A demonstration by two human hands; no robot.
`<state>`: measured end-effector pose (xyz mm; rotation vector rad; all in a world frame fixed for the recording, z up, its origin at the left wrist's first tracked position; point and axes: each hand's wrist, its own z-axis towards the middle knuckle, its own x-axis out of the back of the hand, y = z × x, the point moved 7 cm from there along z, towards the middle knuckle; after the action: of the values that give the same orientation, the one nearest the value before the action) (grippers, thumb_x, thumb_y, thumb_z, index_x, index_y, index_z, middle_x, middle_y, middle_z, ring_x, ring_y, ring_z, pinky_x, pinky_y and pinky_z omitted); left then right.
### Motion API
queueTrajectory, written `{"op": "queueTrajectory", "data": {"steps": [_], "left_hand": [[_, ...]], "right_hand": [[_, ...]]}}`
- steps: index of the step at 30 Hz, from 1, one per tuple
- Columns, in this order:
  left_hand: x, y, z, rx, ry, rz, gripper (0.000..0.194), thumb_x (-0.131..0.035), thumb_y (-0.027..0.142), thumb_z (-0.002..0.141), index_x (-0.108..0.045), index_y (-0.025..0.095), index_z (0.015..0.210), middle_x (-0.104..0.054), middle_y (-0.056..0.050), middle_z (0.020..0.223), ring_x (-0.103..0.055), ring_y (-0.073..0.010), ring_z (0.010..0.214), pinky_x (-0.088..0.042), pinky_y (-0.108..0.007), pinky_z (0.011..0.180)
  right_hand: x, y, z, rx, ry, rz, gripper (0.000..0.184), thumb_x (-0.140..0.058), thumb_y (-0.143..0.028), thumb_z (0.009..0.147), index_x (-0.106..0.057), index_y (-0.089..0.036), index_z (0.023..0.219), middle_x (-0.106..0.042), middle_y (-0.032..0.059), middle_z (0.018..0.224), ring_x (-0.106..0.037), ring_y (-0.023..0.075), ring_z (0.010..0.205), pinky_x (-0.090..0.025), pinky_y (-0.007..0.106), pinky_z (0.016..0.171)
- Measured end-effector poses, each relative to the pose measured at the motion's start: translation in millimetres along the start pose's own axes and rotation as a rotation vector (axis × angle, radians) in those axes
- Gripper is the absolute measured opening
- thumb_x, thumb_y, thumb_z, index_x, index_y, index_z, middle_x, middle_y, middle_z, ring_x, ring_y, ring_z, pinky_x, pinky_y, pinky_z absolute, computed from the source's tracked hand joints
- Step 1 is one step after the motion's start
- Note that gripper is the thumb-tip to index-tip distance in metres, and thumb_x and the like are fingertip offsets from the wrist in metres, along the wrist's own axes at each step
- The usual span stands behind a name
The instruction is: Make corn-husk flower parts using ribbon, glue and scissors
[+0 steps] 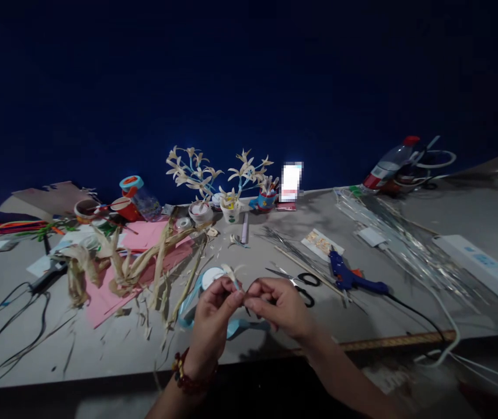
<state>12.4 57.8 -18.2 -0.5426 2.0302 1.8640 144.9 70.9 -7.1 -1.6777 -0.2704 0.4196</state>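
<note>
My left hand [217,307] pinches a small pale corn-husk flower [233,272] by its light-blue stem, petals pointing up. Closed beside it, my right hand [280,305] meets the left fingertips at the lower end of the stem; what its fingers pinch is hidden. Behind and below both hands lies a loose light-blue ribbon-like tape [189,306] with a round white piece [212,277] by it. Black-handled scissors [305,280] rest just beyond my right hand. A similar small flower [236,240] lies farther back on the table.
Husk flower branches stand in white cups [231,215] at the back. Dried husks [120,265] and pink paper [104,294] cover the left side. To the right lie a blue glue gun [353,278], wires [290,247], clear-wrapped strips [399,244] and a power strip [482,265]. A lit phone [291,181] stands behind.
</note>
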Motion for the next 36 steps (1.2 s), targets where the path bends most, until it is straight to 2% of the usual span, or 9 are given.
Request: {"op": "queueTrajectory", "data": {"steps": [3,9,11,17,23,27,32,36], "left_hand": [[-7.3,2,0,0.068,-0.041,-0.060,0.026,-0.086,0.029,0.072,-0.065,0.015,0.074,-0.061,0.000,0.073,-0.052,-0.0108,0.068,-0.043,-0.021,0.067],[-14.5,6,-2,0.109,-0.083,-0.093,0.024,-0.085,0.028,0.073,-0.065,0.015,0.073,-0.061,-0.001,0.071,-0.051,-0.0110,0.066,-0.043,-0.022,0.063],[-17.1,8,-3,0.113,-0.107,-0.113,0.023,-0.085,0.028,0.073,-0.066,0.015,0.073,-0.061,-0.001,0.072,-0.052,-0.0114,0.066,-0.044,-0.022,0.063],[-21.0,9,-4,0.130,-0.170,-0.117,0.021,-0.081,0.031,0.078,-0.069,0.014,0.076,-0.061,-0.002,0.074,-0.054,-0.0123,0.068,-0.046,-0.023,0.066],[-6.0,2,-3,0.045,-0.065,-0.011,0.022,-0.085,0.028,0.075,-0.068,0.017,0.082,-0.066,-0.002,0.082,-0.057,-0.0137,0.077,-0.046,-0.023,0.073],[-2.5,5,-3,0.007,-0.043,0.071,0.020,-0.084,0.027,0.077,-0.067,0.016,0.080,-0.062,-0.001,0.081,-0.055,-0.0129,0.076,-0.044,-0.022,0.071],[-13.6,12,-4,0.092,-0.103,-0.013,0.022,-0.083,0.030,0.076,-0.066,0.016,0.074,-0.061,0.000,0.075,-0.051,-0.0112,0.067,-0.042,-0.022,0.065],[-21.2,12,-6,0.125,-0.160,-0.077,0.022,-0.082,0.029,0.076,-0.066,0.015,0.073,-0.058,-0.001,0.072,-0.048,-0.0110,0.065,-0.041,-0.022,0.063]], "right_hand": [[-2,9,3,-0.100,-0.091,0.071,0.040,-0.078,-0.052,0.076,-0.061,-0.016,0.073,-0.051,-0.0088,0.046,-0.037,0.0031,0.032,-0.027,0.017,0.035],[-3,16,3,-0.175,-0.129,0.201,0.042,-0.085,-0.051,0.068,-0.061,-0.017,0.070,-0.050,-0.0121,0.040,-0.038,0.0031,0.030,-0.043,0.021,0.048],[-5,17,3,-0.188,-0.144,0.209,0.043,-0.086,-0.052,0.067,-0.061,-0.017,0.069,-0.052,-0.0111,0.041,-0.038,0.0027,0.030,-0.041,0.020,0.046],[-8,12,2,-0.144,-0.094,0.189,0.048,-0.085,-0.057,0.064,-0.057,-0.017,0.065,-0.055,-0.0081,0.045,-0.039,0.0029,0.029,-0.026,0.017,0.035],[-4,-1,-4,0.008,-0.017,0.058,0.040,-0.077,-0.050,0.078,-0.057,-0.018,0.065,-0.047,-0.0088,0.044,-0.037,0.0035,0.033,-0.025,0.016,0.034],[-1,-5,-7,0.074,0.018,-0.030,0.035,-0.074,-0.047,0.082,-0.060,-0.017,0.068,-0.045,-0.0085,0.046,-0.038,0.0044,0.034,-0.026,0.017,0.034],[-6,5,-4,-0.055,-0.094,0.114,0.040,-0.077,-0.053,0.077,-0.061,-0.016,0.071,-0.051,-0.0078,0.046,-0.040,0.0041,0.033,-0.029,0.017,0.036],[-7,10,-4,-0.120,-0.113,0.171,0.043,-0.081,-0.054,0.071,-0.063,-0.015,0.073,-0.057,-0.0059,0.048,-0.042,0.0036,0.031,-0.026,0.016,0.034]]}}
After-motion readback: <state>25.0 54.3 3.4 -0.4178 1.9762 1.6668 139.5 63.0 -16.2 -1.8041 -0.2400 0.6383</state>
